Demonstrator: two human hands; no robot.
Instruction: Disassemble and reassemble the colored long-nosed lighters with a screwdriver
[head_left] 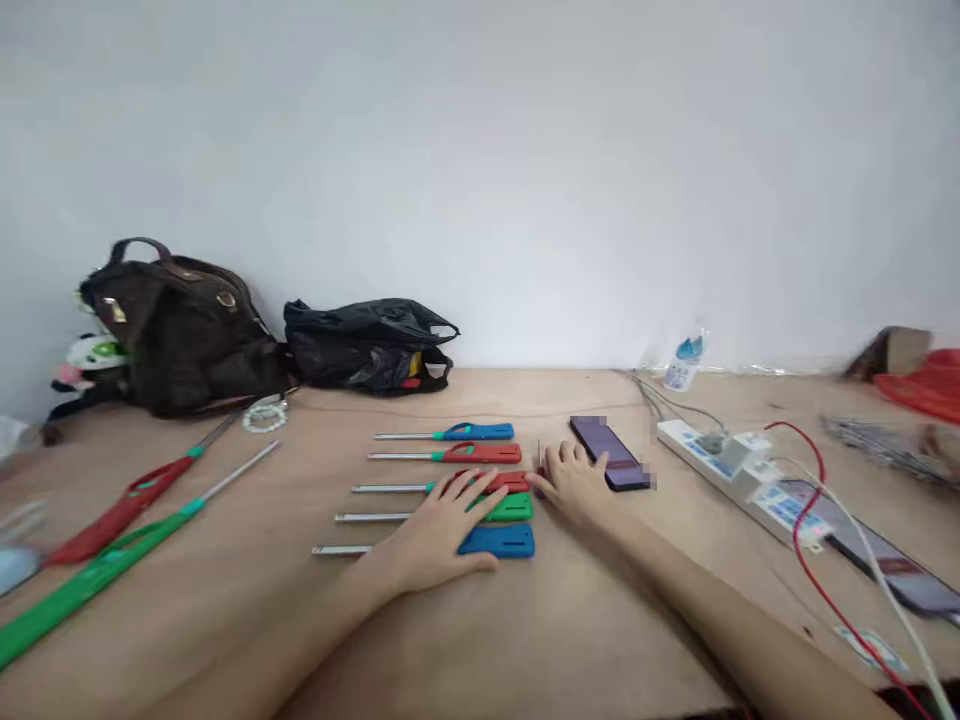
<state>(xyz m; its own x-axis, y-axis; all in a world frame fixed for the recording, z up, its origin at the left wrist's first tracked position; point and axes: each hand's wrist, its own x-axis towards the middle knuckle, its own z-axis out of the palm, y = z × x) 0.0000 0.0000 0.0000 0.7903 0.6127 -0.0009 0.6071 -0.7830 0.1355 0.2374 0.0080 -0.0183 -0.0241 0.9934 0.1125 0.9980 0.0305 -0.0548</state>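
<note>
Several long-nosed lighters lie in a stacked row at the middle of the table, metal tips to the left. From the back come a blue lighter (pixel 480 432), a red lighter (pixel 487 453), a second red lighter (pixel 516 481), a green lighter (pixel 514 508) and a nearer blue lighter (pixel 502 541). Across the front three rests my left hand (pixel 439 530), fingers spread, partly covering them. Just right of the handles, my right hand (pixel 576 483) lies with fingers apart beside a small, partly hidden thin item. Its fingertips are near a dark phone (pixel 611 455).
At left lie a red lighter (pixel 124 510) and a green lighter (pixel 105 575), near a bracelet (pixel 265 415). A brown bag (pixel 195 340) and black plastic bag (pixel 360 345) stand behind. A power strip (pixel 720 470), cables and another phone (pixel 885 560) occupy the right.
</note>
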